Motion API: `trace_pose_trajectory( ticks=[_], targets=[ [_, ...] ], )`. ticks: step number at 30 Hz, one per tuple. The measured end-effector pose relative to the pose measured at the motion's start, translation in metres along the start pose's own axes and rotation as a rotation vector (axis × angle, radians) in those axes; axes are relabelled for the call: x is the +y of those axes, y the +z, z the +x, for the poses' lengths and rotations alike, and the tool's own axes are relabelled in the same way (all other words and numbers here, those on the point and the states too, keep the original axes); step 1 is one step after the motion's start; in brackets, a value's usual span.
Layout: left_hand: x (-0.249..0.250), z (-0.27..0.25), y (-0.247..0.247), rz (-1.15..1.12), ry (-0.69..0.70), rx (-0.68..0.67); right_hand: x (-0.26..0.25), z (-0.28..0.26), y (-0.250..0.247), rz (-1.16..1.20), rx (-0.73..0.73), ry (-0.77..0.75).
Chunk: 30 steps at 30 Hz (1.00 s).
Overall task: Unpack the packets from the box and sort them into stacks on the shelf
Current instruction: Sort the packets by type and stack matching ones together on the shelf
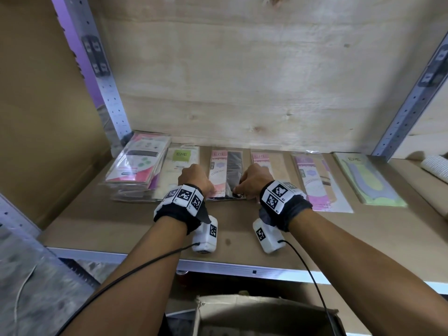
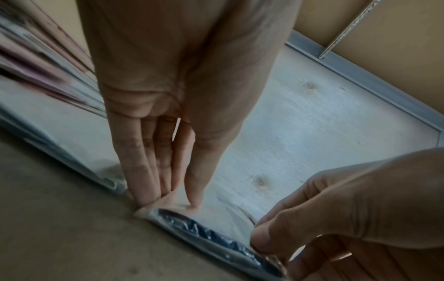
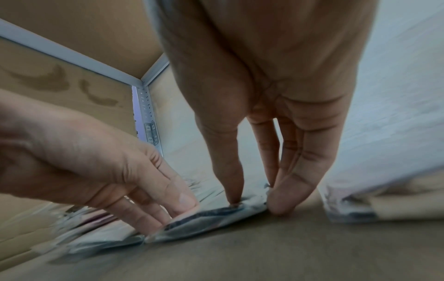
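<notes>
Black-and-pink packet (image 1: 225, 174) lies mid-shelf (image 1: 242, 229) toward its back edge; left hand (image 1: 195, 177) and right hand (image 1: 253, 177) apparently pinch its near corners. Square its edges, then release.

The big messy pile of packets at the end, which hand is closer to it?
Left. The left hand sits one stack away from the pile; the right hand is farther along.

The person is wearing a black fabric band on each bare forearm, the left wrist band (image 1: 180, 207) and the right wrist band (image 1: 283, 202) each carrying white blocks printed with black square-code markers. A white camera unit is hanging under each wrist, trailing a thin black cable.
</notes>
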<state>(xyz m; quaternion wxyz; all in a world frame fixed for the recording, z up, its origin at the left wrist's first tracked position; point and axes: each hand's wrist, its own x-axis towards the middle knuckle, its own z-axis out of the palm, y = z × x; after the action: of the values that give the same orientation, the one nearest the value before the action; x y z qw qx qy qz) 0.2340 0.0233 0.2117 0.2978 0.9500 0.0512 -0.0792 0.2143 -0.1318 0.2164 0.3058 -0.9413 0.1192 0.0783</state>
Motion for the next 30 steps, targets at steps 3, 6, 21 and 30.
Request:
trace_pose_trajectory(
  ticks=[3,6,21,30],
  targets=[
    [-0.001,0.0,0.0,-0.001,0.002,0.002,0.0,0.001,0.001,-0.001,0.003,-0.002],
    [0.0,-0.001,-0.001,0.007,0.014,0.022,0.0,0.001,0.001,-0.037,0.004,-0.013],
    [-0.053,0.003,-0.073,-0.207,0.017,0.343,-0.063,0.015,0.042,0.277,-0.052,-0.2],
    [-0.07,0.0,-0.081,-0.215,0.062,0.352,-0.096,0.023,0.066,0.065,-0.095,-0.13]
  ],
)
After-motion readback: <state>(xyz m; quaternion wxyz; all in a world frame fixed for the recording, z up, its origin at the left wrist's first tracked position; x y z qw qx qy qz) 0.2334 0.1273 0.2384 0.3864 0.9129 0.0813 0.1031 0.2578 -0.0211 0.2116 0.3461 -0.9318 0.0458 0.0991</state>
